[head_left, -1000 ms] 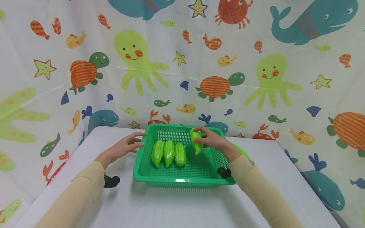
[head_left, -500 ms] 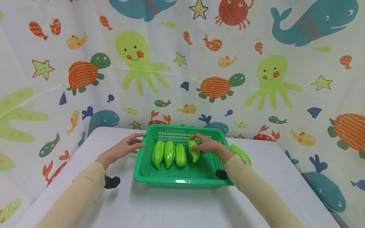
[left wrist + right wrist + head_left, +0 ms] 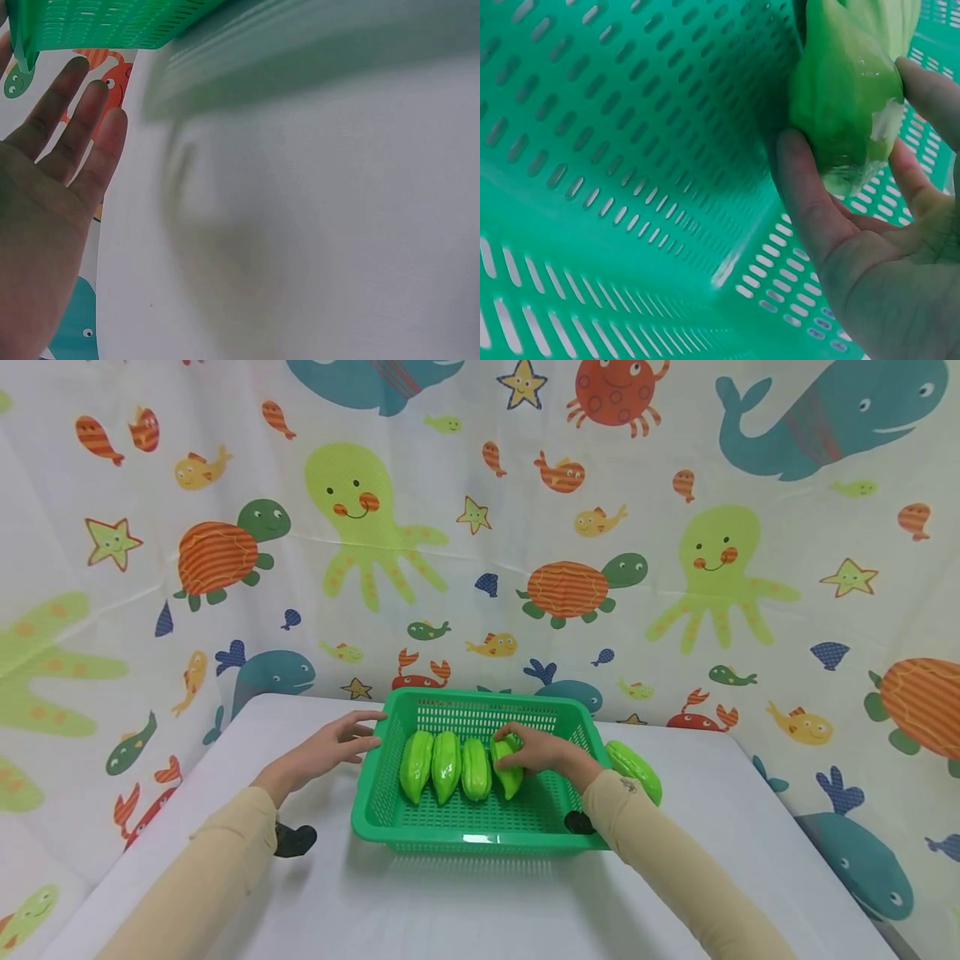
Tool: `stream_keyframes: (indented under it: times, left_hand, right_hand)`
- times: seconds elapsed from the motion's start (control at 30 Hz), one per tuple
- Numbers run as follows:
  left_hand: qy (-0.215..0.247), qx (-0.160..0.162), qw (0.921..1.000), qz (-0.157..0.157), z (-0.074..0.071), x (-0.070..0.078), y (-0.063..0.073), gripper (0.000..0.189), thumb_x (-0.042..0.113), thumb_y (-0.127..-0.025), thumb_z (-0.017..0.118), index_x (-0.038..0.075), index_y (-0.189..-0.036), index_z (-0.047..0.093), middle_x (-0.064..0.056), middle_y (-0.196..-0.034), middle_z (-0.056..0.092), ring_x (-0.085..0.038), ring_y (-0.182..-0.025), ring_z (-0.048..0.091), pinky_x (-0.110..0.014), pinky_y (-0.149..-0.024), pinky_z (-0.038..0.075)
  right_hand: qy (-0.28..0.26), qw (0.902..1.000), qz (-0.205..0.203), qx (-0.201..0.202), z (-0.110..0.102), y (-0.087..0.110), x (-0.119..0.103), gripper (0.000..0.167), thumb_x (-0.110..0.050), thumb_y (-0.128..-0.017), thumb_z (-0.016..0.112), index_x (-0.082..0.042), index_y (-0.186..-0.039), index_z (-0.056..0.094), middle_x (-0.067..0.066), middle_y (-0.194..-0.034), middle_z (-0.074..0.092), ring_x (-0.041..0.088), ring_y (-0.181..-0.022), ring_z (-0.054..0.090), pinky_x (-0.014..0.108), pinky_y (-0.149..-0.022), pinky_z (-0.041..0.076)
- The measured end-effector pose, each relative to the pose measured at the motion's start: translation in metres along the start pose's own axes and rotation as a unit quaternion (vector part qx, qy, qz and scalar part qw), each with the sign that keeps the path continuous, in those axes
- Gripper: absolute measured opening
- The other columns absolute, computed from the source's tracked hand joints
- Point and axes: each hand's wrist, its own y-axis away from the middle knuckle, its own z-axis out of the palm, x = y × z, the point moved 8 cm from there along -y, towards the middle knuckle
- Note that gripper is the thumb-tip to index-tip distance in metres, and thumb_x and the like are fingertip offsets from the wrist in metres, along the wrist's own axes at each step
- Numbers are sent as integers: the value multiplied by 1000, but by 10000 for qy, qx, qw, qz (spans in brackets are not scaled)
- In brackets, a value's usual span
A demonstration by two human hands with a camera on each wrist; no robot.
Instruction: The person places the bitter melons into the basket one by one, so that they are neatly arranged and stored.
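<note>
In the green plastic basket [image 3: 465, 837], my right hand [image 3: 534, 750] holds a long, ridged green fruit [image 3: 508, 774] between thumb and fingers. The right wrist view shows this fruit [image 3: 847, 97] low in the basket, its end shiny as if wrapped in clear film; I cannot tell its exact kind. Three similar green fruits [image 3: 446, 767] lie side by side just left of it, tips toward me. My left hand [image 3: 322, 750] is at the basket's left rim with its fingers loosely extended; the left wrist view shows its fingers [image 3: 97, 161] apart, below the basket's edge.
Another green fruit [image 3: 634, 771] lies on the white table [image 3: 480, 910] just outside the basket's right side. Behind the table hangs a white curtain [image 3: 420, 635] printed with sea animals. Black wrist devices [image 3: 294, 840] show below both sleeves.
My right hand has lowered the green fruit into the basket and shifted it left, beside the three others. The right forearm has uncovered more of the fruit outside. My left hand has stayed put.
</note>
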Motion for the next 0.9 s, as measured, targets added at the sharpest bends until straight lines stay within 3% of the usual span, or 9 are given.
stream_keyframes:
  times: [0.37,0.9]
  left_hand:
    - [50,-18,10000,-12,-2,-1,-1,67,47,-96,58,20,-152,31,-23,-146,41,-41,-131,44,-53,-99,48]
    - [51,-74,10000,-9,-5,-2,-7,68,47,-96,58,20,-152,31,-23,-146,40,-41,-130,45,-53,-99,47]
  right_hand:
    - [319,9995,55,39,3,-5,0,51,-26,-88,75,-18,-132,51,14,-139,46,25,-113,55,38,-80,58]
    - [109,9995,186,-210,4,-3,-1,53,-26,-91,71,-19,-138,48,15,-148,38,30,-125,50,43,-87,56]
